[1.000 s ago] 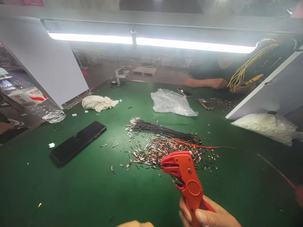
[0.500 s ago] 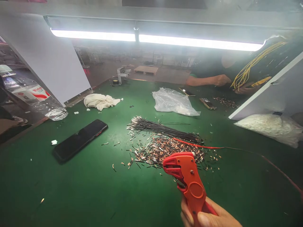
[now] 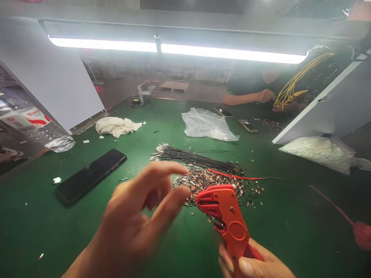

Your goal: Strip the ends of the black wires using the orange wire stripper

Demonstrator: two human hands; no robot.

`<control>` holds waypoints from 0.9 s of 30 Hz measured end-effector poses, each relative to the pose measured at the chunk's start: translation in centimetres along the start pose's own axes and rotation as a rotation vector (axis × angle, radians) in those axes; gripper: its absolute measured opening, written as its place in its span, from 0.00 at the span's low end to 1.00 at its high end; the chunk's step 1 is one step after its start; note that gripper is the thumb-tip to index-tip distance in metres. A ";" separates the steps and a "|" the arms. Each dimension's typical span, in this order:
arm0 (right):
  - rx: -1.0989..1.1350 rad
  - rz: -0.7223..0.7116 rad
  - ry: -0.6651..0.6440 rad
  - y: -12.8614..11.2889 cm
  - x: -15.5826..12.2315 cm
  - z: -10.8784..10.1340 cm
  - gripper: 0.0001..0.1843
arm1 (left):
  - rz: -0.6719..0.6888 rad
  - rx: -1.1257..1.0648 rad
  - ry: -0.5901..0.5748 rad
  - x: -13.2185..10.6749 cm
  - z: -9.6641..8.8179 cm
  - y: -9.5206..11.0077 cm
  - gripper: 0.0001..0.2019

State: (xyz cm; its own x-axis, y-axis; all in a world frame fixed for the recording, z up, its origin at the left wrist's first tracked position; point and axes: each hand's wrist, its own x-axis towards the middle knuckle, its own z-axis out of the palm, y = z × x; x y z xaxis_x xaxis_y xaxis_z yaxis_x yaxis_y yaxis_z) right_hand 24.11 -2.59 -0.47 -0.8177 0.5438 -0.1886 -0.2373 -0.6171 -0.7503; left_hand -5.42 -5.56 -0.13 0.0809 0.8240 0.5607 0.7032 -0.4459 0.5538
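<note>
My right hand (image 3: 255, 260) is wrapped round the handle of a red-orange wire stripper (image 3: 232, 216), whose jaws point left. My left hand (image 3: 142, 212) is raised at its left, slightly blurred, with thumb and forefinger apart and nothing between them. Behind the tool lies a heap of short cut wire ends (image 3: 216, 179), partly hidden by my left hand and the stripper. A bundle of black wires (image 3: 194, 159) lies just beyond the heap, its bared or metal-tipped ends to the left. A red strand (image 3: 232, 175) runs across the heap toward the right.
A black phone (image 3: 91, 175) lies at left near a water bottle (image 3: 43, 127). Farther back are a white cloth (image 3: 117, 126) and a clear plastic bag (image 3: 207, 125). A filled bag (image 3: 319, 152) sits by the right panel. Across the table, a person's hands (image 3: 266, 95) handle yellow wires (image 3: 292, 87).
My left hand has come into view from below, beside the stripper. The view has shifted slightly right. My right hand keeps its grip on the wire stripper.
</note>
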 end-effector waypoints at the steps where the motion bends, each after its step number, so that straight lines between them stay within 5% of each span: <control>1: 0.018 -0.005 0.030 -0.1 0.0 0.0 0.23 | 0.040 0.019 -0.016 3.9 0.1 1.2 0.19; 3: 0.026 -0.029 0.061 -0.2 -0.2 0.0 0.23 | 0.153 0.038 -0.081 9.7 0.5 3.2 0.20; 5: 0.008 -0.054 0.060 -0.4 -0.3 0.1 0.22 | 0.255 0.004 -0.157 12.1 1.3 4.0 0.18; 10: 0.014 -0.055 0.089 -0.8 -0.5 0.5 0.23 | 0.245 -0.170 -0.304 9.8 3.2 2.7 0.09; 16: 0.087 -0.107 0.077 0.2 -0.3 0.4 0.21 | 0.055 -0.316 -0.381 8.7 4.0 2.1 0.07; 27: 0.064 -0.055 0.033 0.3 -0.3 0.2 0.21 | 0.161 -0.323 -0.111 8.6 4.3 3.1 0.07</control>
State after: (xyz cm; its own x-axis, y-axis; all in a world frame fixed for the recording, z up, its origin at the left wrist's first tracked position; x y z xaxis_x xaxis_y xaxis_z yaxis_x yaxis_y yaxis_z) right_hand 24.22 -3.06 -0.47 -0.7849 0.5958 -0.1700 -0.3154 -0.6203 -0.7181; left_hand 0.44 1.63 3.76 0.2611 0.7591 0.5964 0.4173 -0.6458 0.6393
